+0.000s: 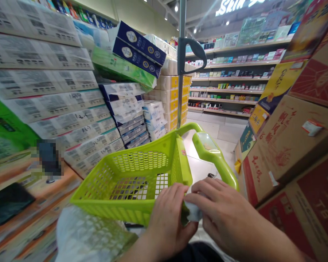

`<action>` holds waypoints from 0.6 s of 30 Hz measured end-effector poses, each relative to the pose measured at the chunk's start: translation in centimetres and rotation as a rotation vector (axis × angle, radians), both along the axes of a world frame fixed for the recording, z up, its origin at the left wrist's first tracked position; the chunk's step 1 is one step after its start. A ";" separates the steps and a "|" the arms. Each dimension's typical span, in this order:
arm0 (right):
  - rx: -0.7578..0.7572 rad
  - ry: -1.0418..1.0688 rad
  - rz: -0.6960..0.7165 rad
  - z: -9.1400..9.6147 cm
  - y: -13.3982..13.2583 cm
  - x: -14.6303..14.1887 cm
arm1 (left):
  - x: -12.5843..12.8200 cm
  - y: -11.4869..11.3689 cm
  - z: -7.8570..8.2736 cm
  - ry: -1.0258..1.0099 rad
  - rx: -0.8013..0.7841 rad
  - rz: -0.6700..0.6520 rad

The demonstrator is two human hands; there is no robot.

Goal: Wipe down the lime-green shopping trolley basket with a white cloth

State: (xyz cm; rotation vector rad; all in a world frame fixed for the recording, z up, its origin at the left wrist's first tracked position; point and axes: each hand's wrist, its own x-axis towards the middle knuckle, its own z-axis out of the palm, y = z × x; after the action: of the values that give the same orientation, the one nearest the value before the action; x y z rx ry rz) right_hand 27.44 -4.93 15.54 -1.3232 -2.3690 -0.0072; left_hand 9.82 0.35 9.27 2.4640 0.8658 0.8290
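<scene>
Both my hands meet at the near right corner of a lime-green shopping basket cart (131, 156). My left hand (168, 213) has its fingers curled over the corner and its thumb bent below, closed at a small white crumpled wad (193, 211). From the other side my right hand (224, 209) wraps its fingers round the same wad, covering much of it. Whether the wad is tissue or thin plastic I cannot tell. The basket's slotted floor shows through the open top. Its green handle (218, 156) curves up beyond my right hand.
Stacked white packs (43, 80) rise on the left. Cardboard boxes (297, 138) line the right. A dark phone-like slab (11, 203) lies on orange packs, near a white plastic bag (84, 233). A grey pole (180, 98) stands behind the basket; shelves (229, 80) stand farther back.
</scene>
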 end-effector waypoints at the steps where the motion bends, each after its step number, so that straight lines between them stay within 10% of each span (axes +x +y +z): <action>1: 0.009 -0.027 -0.014 -0.3 0.0 -0.6 | 0.1 0.1 -0.1 -0.006 0.001 0.001; 10: 0.216 -0.027 -0.365 -0.7 0.9 2.8 | 1.0 0.7 -0.1 -0.011 0.008 0.102; 18: 0.311 0.044 -0.267 -2.8 0.5 -1.4 | 1.9 1.3 -0.8 -0.109 0.154 0.061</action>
State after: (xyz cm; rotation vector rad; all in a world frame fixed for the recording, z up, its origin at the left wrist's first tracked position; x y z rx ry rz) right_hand 26.07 -4.41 12.75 -1.4522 -2.0356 -0.4034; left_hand 11.74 1.69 8.44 2.5060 0.8707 1.0782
